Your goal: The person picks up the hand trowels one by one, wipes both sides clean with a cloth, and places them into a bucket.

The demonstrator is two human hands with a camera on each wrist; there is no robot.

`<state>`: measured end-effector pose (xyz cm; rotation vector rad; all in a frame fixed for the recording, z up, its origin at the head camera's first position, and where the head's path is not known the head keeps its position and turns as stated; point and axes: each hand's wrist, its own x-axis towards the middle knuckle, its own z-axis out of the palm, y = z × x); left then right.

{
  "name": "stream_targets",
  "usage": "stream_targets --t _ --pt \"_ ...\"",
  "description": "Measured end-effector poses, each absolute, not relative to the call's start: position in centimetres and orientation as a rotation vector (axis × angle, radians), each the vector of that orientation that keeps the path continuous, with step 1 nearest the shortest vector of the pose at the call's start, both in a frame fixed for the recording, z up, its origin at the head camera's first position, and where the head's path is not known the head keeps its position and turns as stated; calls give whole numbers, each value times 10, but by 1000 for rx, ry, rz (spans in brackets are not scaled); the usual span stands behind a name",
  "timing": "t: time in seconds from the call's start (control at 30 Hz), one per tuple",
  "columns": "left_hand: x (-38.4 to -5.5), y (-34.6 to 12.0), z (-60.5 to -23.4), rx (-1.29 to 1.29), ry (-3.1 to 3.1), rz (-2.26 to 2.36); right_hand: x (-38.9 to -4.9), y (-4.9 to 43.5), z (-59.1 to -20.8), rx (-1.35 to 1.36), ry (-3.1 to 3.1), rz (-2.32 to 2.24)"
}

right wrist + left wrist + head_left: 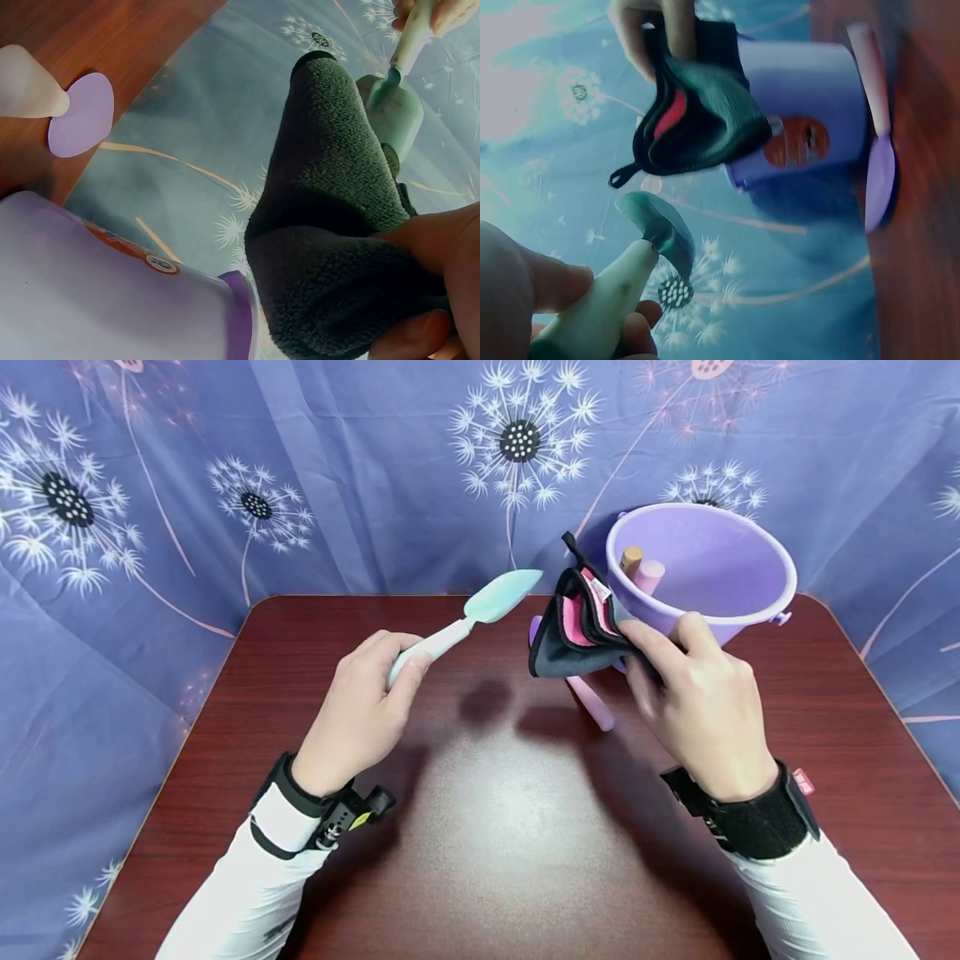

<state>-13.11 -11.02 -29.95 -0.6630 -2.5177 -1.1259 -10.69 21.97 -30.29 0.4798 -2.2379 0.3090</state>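
Note:
My left hand (pixel 367 702) grips the pale handle of a mint-green toy trowel (pixel 501 596), its blade raised and pointing toward the cloth. My right hand (pixel 697 702) pinches a folded dark grey cloth (pixel 573 643) with black edging, pink inside and a black loop at one corner. Both things are held above the table, and a small space separates blade and cloth in the head view. Beneath the cloth lies a second toy shovel with a pink handle (pixel 592 703) and a purple blade (pixel 881 180), partly hidden in the head view.
A light purple bucket (pixel 776 560) stands at the back right, close behind the cloth. Inside it, a tan handle end (pixel 632 560) and a pink handle end (pixel 649 577) lean at its left wall. The brown table (pixel 480 860) meets a blue dandelion-print curtain (pixel 375 468) behind.

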Motion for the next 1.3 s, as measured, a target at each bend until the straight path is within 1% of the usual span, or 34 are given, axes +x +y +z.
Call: stream_targets --t 0.27,0.67,1.1,1.3 --pt "-127 -107 -300 -698 -2644 -1307 -107 216 -302 529 -2189 306" --pt "-124 -98 -304 -818 -2752 -1337 -100 197 -293 708 -2100 330" --pt "-122 -95 -306 -833 -2787 -1394 -98 195 -298 867 -2101 286" --pt "-121 -94 -306 -859 -2785 -1440 -96 192 -294 919 -2066 259"
